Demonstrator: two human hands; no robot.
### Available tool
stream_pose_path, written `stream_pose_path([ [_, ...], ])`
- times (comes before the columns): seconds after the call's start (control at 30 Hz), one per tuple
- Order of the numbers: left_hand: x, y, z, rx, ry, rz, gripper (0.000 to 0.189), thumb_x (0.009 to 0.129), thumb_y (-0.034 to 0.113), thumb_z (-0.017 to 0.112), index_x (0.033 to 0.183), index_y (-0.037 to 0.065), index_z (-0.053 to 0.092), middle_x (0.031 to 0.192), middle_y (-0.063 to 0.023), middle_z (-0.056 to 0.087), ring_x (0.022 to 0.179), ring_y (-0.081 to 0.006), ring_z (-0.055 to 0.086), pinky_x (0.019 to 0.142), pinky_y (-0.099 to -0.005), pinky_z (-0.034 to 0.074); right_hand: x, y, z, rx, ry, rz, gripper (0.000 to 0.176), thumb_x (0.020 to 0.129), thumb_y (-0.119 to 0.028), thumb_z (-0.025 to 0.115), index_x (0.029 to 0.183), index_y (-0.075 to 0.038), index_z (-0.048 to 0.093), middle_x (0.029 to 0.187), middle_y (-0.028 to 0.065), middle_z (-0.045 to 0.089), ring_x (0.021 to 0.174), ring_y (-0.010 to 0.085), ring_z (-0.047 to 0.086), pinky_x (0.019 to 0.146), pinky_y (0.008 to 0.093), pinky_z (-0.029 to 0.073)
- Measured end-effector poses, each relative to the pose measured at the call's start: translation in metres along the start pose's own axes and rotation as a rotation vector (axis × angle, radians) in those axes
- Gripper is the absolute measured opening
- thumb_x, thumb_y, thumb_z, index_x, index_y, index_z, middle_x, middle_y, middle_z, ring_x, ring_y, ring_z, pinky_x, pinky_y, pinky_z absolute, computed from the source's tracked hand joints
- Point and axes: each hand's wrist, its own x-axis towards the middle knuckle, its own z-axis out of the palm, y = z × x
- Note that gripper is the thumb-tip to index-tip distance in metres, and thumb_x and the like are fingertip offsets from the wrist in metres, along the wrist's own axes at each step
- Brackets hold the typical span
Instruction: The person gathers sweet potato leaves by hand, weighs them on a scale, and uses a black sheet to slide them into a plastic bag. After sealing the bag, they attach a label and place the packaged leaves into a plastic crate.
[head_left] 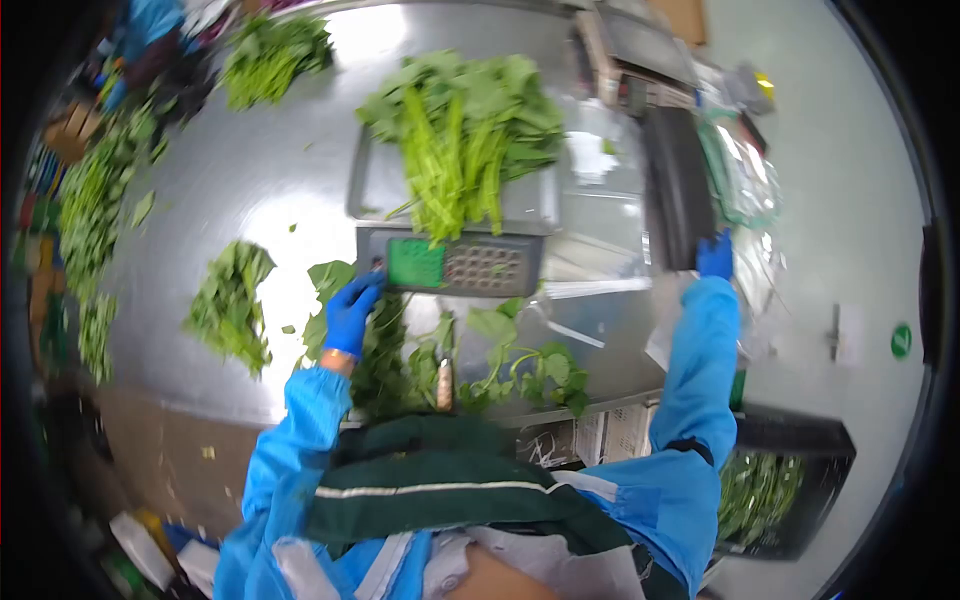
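Note:
My left hand [352, 314], in a blue glove, reaches to the left end of the digital scale [455, 262], its fingers stretched out at the panel beside the green display. On the scale's metal pan [372, 180] lies a large bunch of leafy greens [465, 140], its pale stems toward me. At the near end of a long black box-like device [680, 185] is my right hand [715, 257], also gloved in blue. Its fingers are small and blurred, so their grip cannot be made out. A knife [444, 383] with a light handle lies among loose leaves [385, 350] near my body.
More bunches of greens lie on the steel table [190, 200], one at left [235, 305] and one at the back [275, 60]. Clear plastic bags [745, 170] lie along the right edge. Below right stands a black crate [795, 425] holding greens.

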Motion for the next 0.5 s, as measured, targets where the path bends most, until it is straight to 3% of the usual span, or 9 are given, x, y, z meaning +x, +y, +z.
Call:
stream_pose_path([
  [0.03, 0.000, -0.005, 0.001, -0.033, -0.035, 0.034, 0.027, 0.082, 0.012, 0.053, 0.106, 0.003, 0.059, 0.099, -0.0021, 0.061, 0.081, -0.0084, 0.055, 0.066, -0.0206, 0.042, -0.008, -0.008, 0.004, -0.087, 0.136, -0.094, 0.057, 0.072, -0.025, 0.059, 0.122, -0.005, 0.041, 0.114, 0.0190, 0.049, 0.103, 0.0331, 0.049, 0.088, 0.0401, 0.039],
  [0.1, -0.007, -0.010, -0.002, 0.000, -0.041, -0.001, 0.028, 0.082, 0.012, 0.054, 0.108, 0.002, 0.058, 0.100, -0.0040, 0.061, 0.083, -0.0099, 0.057, 0.067, -0.0209, 0.043, -0.019, -0.037, -0.014, 0.012, -0.020, 0.026, 0.076, 0.063, -0.033, 0.069, 0.126, -0.007, 0.036, 0.121, 0.0195, 0.043, 0.112, 0.0353, 0.042, 0.094, 0.0418, 0.034],
  [0.17, -0.015, -0.017, -0.014, 0.040, -0.030, -0.042, 0.028, 0.082, 0.012, 0.054, 0.108, 0.003, 0.058, 0.101, -0.0044, 0.061, 0.084, -0.0112, 0.057, 0.067, -0.0212, 0.045, -0.026, -0.045, -0.006, -0.131, -0.033, 0.062, 0.091, 0.056, -0.039, 0.074, 0.130, -0.008, 0.030, 0.128, 0.0191, 0.036, 0.118, 0.0383, 0.034, 0.095, 0.0454, 0.031],
  [0.2, -0.016, -0.021, -0.020, 0.060, -0.011, -0.062, 0.028, 0.082, 0.013, 0.054, 0.108, 0.004, 0.058, 0.101, -0.0045, 0.061, 0.084, -0.0118, 0.058, 0.067, -0.0222, 0.045, -0.028, -0.046, -0.006, -0.117, -0.022, 0.084, 0.091, 0.056, -0.039, 0.074, 0.130, -0.008, 0.030, 0.128, 0.0191, 0.036, 0.118, 0.0383, 0.034, 0.095, 0.0454, 0.031],
  [0.27, -0.024, -0.010, -0.022, 0.094, 0.007, -0.087, 0.028, 0.082, 0.013, 0.054, 0.108, 0.004, 0.058, 0.101, -0.0044, 0.061, 0.084, -0.0123, 0.058, 0.067, -0.0226, 0.045, -0.031, -0.061, -0.002, -0.175, -0.222, 0.176, 0.100, 0.052, -0.043, 0.076, 0.132, -0.009, 0.025, 0.131, 0.0203, 0.029, 0.119, 0.0397, 0.031, 0.096, 0.0463, 0.030],
  [0.4, -0.046, -0.008, -0.023, 0.083, 0.101, -0.037, 0.026, 0.080, 0.008, 0.055, 0.105, 0.003, 0.060, 0.097, -0.0063, 0.062, 0.085, -0.0131, 0.058, 0.075, -0.0235, 0.045, -0.026, -0.001, 0.077, -0.046, -0.166, -0.107, 0.097, 0.050, -0.040, 0.076, 0.129, -0.006, 0.032, 0.126, 0.0220, 0.036, 0.118, 0.0373, 0.033, 0.099, 0.0427, 0.029],
  [0.43, -0.050, -0.014, -0.022, 0.086, 0.126, 0.035, 0.025, 0.079, 0.008, 0.056, 0.103, 0.003, 0.061, 0.097, -0.0059, 0.063, 0.082, -0.0122, 0.057, 0.074, -0.0235, 0.045, -0.024, -0.014, 0.068, -0.041, -0.201, -0.034, 0.094, 0.052, -0.036, 0.076, 0.129, -0.006, 0.032, 0.125, 0.0212, 0.038, 0.118, 0.0367, 0.034, 0.099, 0.0420, 0.029],
  [0.5, -0.064, -0.013, -0.010, 0.057, 0.157, -0.066, 0.026, 0.081, 0.010, 0.055, 0.106, 0.004, 0.060, 0.098, -0.0048, 0.061, 0.083, -0.0112, 0.056, 0.073, -0.0240, 0.045, -0.017, -0.001, 0.084, -0.100, -0.097, -0.016, 0.085, 0.058, -0.030, 0.073, 0.129, -0.007, 0.032, 0.127, 0.0204, 0.038, 0.118, 0.0365, 0.034, 0.099, 0.0447, 0.029],
])
